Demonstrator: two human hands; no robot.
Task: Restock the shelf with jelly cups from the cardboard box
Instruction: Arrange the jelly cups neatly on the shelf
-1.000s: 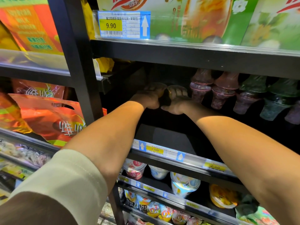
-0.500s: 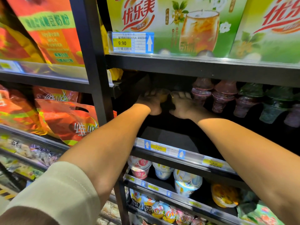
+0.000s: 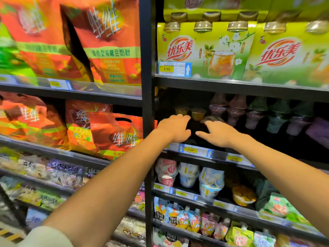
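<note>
Dim black shop shelf (image 3: 219,155), two small amber plastic jelly cups (image 3: 198,113) upright at its back, left hand (image 3: 175,128) and right hand (image 3: 218,133) just before them, fingers loosely spread, holding nothing

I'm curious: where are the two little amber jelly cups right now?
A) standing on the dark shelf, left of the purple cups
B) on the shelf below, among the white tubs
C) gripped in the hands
A: the amber jelly cups stand on the dark shelf just beyond the left hand and right hand, left of the purple cups; neither hand grips them.
</note>
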